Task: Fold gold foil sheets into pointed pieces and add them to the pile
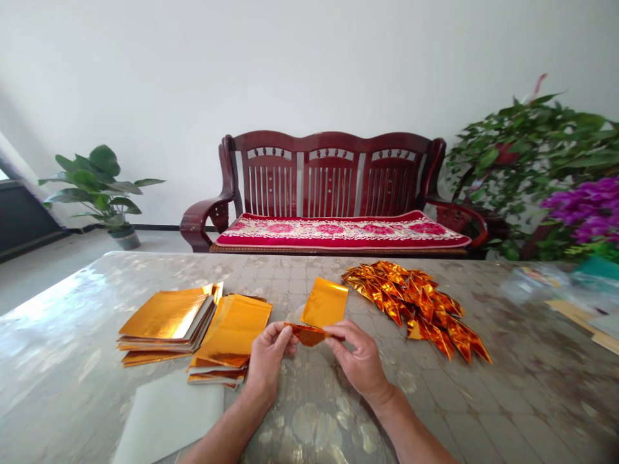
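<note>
Between my two hands is a partly folded piece of gold foil paper (311,336), held just above the table. My left hand (271,354) pinches its left end, and my right hand (356,357) pinches the right end between thumb and fingers. Right behind it a flat gold foil sheet (325,301) lies on the table. To the left of my left hand are a stack of gold foil sheets (167,314) and a second, fanned stack (236,328). Beyond my right hand is a heap of folded, pointed gold foil pieces (411,296).
A pale sheet (169,412) lies at the front left of the patterned table (435,412). Plastic bags (536,283) and tan cardboard strips (575,316) are at the right. Past the table stand a wooden bench (329,174), a potted plant (106,187) and purple flowers (587,209).
</note>
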Motion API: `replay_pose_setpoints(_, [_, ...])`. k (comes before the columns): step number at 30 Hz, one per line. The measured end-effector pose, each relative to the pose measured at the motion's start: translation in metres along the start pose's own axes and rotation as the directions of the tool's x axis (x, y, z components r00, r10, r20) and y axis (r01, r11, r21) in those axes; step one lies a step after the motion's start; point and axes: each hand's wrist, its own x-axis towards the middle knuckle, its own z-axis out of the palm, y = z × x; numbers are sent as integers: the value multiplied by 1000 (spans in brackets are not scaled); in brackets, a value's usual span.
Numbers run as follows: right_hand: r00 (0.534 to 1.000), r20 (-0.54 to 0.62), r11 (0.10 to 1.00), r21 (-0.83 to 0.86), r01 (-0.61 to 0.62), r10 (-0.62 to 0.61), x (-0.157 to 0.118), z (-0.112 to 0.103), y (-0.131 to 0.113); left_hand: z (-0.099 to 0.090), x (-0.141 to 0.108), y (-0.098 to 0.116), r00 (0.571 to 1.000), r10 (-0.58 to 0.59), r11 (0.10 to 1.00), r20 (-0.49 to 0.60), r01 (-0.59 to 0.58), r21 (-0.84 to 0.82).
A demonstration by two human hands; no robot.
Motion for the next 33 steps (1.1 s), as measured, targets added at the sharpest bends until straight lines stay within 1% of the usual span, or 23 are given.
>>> replay_pose_setpoints(3, [998, 48, 999, -30, 44, -43, -1, -1, 0, -1, 1, -3, 998, 47, 997, 28, -48, 53])
replay_pose_setpoints(5, [994, 83, 996, -46, 76, -72, -2, -2, 0, -3, 2, -6, 993, 110, 990, 53, -114, 86])
replay_pose_setpoints(7, [990, 112, 993, -66, 95, -87, -3, -3, 0, -5, 3, -9, 978, 191, 971, 87, -202, 132])
replay_pose_setpoints(9, [986, 145, 991, -88, 99, -86, -3, -3, 1, -9, 5, -11, 952, 275, 930, 138, -299, 213])
replay_pose_setpoints(12, [981, 188, 993, -97, 70, -51, -3, -4, 1, -15, 6, -11, 900, 354, 823, 254, -428, 372])
replay_pose_setpoints(14, [980, 199, 996, -84, 23, -6, -3, -3, 1, -19, 6, -9, 867, 367, 750, 339, -491, 444])
replay_pose_setpoints(16, [978, 203, 997, -66, -33, 46, -2, -3, 0, -21, 6, -6, 832, 371, 688, 412, -544, 480])
replay_pose_setpoints(18, [975, 201, 995, -48, -82, 90, -2, -2, 0, -22, 6, -4, 803, 381, 639, 458, -587, 497])
replay_pose_setpoints(21, [972, 206, 993, -25, -114, 117, -2, -2, 1, -22, 8, -2, 785, 392, 618, 480, -611, 495])
replay_pose_setpoints(25, [967, 236, 996, -20, -92, 94, -2, -3, 3, -23, 10, -3, 772, 381, 633, 509, -619, 465])
replay_pose_setpoints(28, [960, 265, 996, -30, -87, 92, -2, -4, 7, -23, 12, -2, 771, 372, 616, 517, -622, 484])
replay_pose_setpoints(30, [953, 289, 996, -31, -87, 93, -2, -5, 9, -24, 13, -1, 773, 357, 603, 524, -619, 503])
replay_pose_setpoints(33, [950, 298, 996, -14, -94, 93, -2, -5, 11, -25, 13, -1, 762, 315, 599, 566, -622, 504])
